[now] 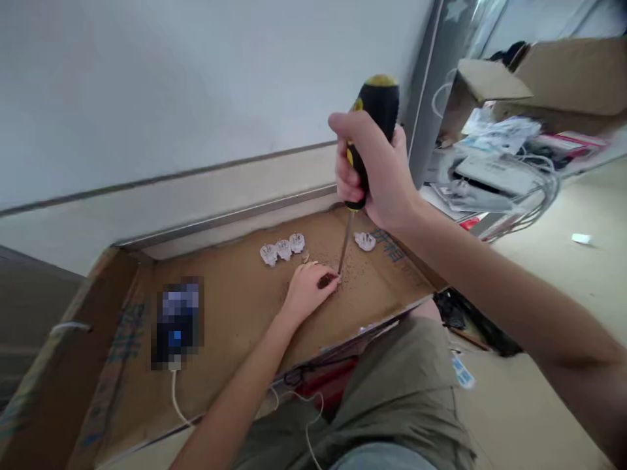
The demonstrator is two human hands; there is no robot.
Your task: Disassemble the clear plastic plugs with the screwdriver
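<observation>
My right hand is wrapped round the black and yellow handle of a screwdriver, with the thumb up along its side. The shaft points down, its tip beside the fingers of my left hand. That hand rests low over the cardboard, thumb and fingers closed together at the tip; whatever they hold is too small to make out. Small dark bits, perhaps screws, lie around and under it. Just behind stand three clear plastic plug pieces with metal pins, in a row. Another clear plug piece sits to the right of the shaft.
The cardboard work surface has a raised left wall and a pale wall behind it. A blurred-out phone-like device with a white cable lies at left. Right, cardboard boxes and tangled cables are piled.
</observation>
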